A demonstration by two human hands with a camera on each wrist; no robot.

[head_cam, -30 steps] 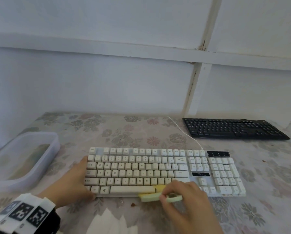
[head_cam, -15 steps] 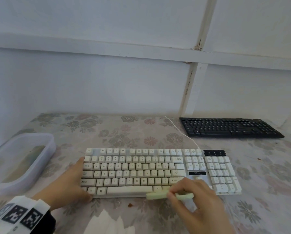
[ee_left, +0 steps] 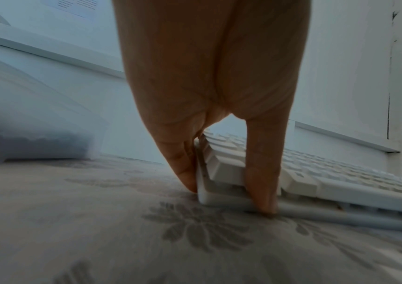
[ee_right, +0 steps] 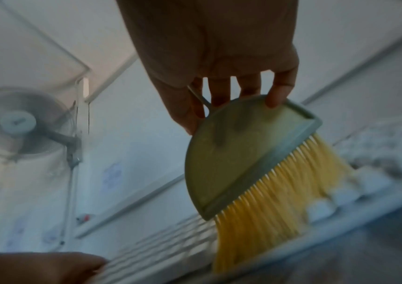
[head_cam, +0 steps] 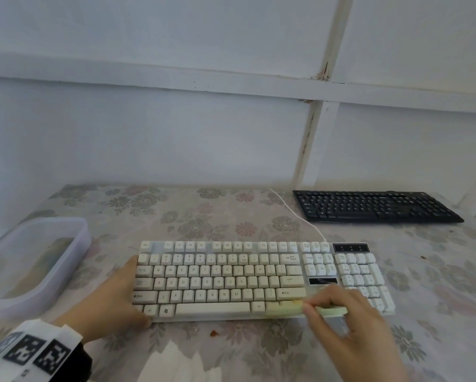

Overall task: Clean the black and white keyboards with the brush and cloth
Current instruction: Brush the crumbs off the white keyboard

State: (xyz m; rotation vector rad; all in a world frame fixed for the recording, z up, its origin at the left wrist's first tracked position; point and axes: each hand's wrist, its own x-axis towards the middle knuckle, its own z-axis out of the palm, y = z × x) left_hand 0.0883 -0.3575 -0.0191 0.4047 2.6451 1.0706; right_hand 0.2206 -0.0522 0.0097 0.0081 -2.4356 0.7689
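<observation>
Plastic tub at table's far left, contents unclear. Left hand braces the white keyboard's left end, thumb and finger pinching its near corner (left wrist view). Folded white cloth lies at the near table edge, untouched. Right hand pinches the pale-green brush by its curved back; yellow bristles rest on the bottom key row, right of the space bar. Black keyboard sits far right, well apart. Step judged: brushing the white keyboard. Next likely calls for working the numpad, bristles kept pressed between keys.
</observation>
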